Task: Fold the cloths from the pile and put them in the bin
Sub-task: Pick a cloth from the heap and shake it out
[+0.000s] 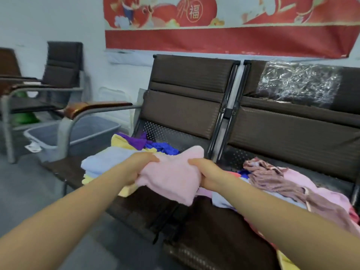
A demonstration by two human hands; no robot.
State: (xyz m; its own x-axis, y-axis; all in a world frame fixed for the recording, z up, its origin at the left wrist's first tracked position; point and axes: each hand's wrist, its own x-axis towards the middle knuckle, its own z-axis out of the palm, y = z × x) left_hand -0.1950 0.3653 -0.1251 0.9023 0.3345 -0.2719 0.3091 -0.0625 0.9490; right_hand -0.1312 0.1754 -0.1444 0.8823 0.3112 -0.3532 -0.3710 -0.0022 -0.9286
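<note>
Currently both hands are gripping a folded pink cloth from opposite sides, holding it in the air over the front edge of the brown bench seat. Left hand is clutching the cloth's left edge, thumb lying on top and fingers curled beneath; right hand is clutching the right edge the same way. Stack of folded cloths, pale blue on top with yellow beneath, is sitting on the left seat just behind the left hand, with purple and blue cloths lying loose further back. Unfolded pile, mauve and pink, is spreading across the right seat beside the right forearm. Grey bin is standing on the floor left of the bench, behind the armrest, well apart from the held cloth.
</note>
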